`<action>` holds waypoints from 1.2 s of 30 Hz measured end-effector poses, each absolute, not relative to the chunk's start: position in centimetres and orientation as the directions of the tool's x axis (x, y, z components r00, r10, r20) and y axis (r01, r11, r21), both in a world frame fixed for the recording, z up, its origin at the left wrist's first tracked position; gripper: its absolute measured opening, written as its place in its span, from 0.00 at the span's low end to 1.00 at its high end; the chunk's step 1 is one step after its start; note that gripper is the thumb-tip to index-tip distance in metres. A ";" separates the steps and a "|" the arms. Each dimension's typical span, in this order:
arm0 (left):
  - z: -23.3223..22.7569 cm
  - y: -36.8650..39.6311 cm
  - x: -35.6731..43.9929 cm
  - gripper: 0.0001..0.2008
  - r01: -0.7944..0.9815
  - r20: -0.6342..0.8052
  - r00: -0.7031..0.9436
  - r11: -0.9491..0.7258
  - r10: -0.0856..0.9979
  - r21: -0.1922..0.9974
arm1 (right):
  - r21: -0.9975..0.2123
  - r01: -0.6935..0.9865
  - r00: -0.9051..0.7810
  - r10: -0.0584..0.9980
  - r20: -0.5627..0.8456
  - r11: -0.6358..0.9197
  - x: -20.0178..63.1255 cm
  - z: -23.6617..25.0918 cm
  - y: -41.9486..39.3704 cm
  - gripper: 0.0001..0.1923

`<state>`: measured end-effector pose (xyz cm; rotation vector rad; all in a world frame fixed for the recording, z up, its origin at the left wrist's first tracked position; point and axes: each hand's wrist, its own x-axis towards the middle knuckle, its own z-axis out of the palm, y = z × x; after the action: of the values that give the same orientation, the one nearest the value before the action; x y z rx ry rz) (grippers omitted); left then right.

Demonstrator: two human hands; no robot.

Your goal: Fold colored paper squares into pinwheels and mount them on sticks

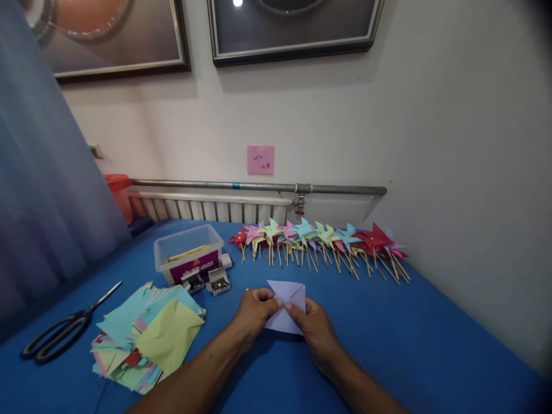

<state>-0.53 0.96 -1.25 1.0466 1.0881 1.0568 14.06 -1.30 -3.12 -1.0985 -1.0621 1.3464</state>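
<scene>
A pale lilac paper square [290, 299] lies on the blue table [388, 333], partly folded with a flap pulled toward its middle. My left hand [254, 313] pinches its left side and my right hand [314, 330] pinches the centre from the right. Both hands rest on the tabletop. To the left lies a loose pile of coloured paper squares [149, 336], yellow-green on top.
A row of finished paper pinwheels [321, 241] on sticks lines the far edge. A clear plastic box [188, 253] and two small open pin boxes [207, 282] stand behind the pile. Black scissors [64, 330] lie far left. A radiator and pipe [259, 187] run along the wall.
</scene>
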 end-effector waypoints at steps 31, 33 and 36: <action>-1.8 0.9 0.1 0.10 -0.081 -0.159 0.042 0.162 0.986 0.983 | -0.901 0.236 0.017 0.925 0.379 0.365 14.4 -1.4 -2.1 0.21; -1.7 0.9 0.0 0.10 -0.078 -0.166 0.043 0.169 0.985 0.983 | -0.924 0.202 0.021 0.941 0.337 0.326 14.6 -1.3 -1.9 0.26; -1.6 0.8 0.0 0.10 -0.069 -0.175 0.047 0.178 0.983 0.982 | -0.947 0.176 0.046 0.958 0.282 0.270 14.7 -1.6 -1.5 0.27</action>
<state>-0.01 0.83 -1.59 1.0449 1.2056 1.0826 14.71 -1.49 -1.55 -1.1483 -1.3978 0.8638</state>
